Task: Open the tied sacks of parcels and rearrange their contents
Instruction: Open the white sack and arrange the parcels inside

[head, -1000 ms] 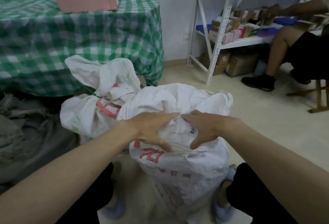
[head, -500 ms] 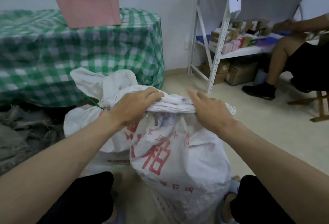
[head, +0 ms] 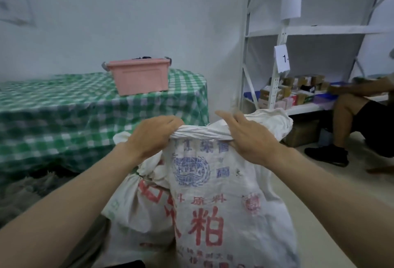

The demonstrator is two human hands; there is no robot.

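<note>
A white woven sack [head: 223, 203] with red and blue printing stands in front of me, its top gathered into a twisted roll. My left hand [head: 152, 137] grips the left end of that roll. My right hand [head: 245, 137] holds the right end, fingers over the top and thumb beneath. A second white sack [head: 136, 203], tied at its neck, sits behind and to the left, partly hidden by the first.
A table under a green checked cloth [head: 64, 114] stands at the left with a pink plastic bin [head: 140, 78] on it. White metal shelving [head: 277, 71] with small boxes is at the right, and a seated person's leg [head: 345, 122] beside it. Grey cloth [head: 25, 193] lies low left.
Both hands went from pressing on the sack's top to gripping its gathered top and lifting it. The sack now hangs taller, and my view has tilted upward.
</note>
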